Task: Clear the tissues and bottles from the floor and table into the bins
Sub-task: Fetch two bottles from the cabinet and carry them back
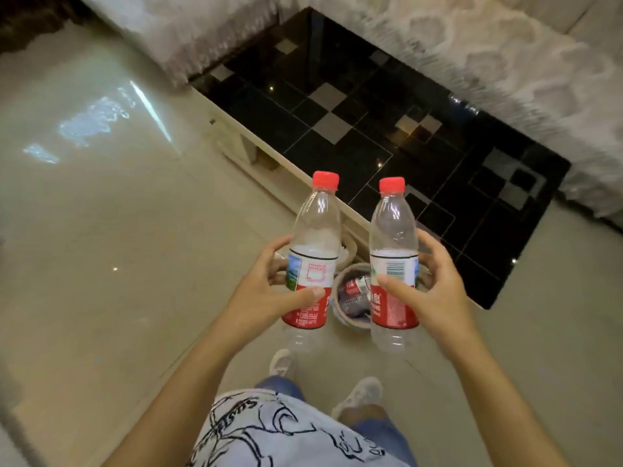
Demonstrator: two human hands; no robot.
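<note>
Each hand [266,291] holds a bottle [312,251] upright, cap up.

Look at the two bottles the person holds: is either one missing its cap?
No: the left-hand bottle and the right-hand bottle each carry a red cap on top.

The person's arms are bare, no sleeves showing past the elbows. A white T-shirt [269,433] hangs loose, printed with black line drawings and lettering. Below it are blue jeans [377,429], torn open at the right knee. On the feet, pale grey-white shoes [359,394], slightly blurred.
</note>
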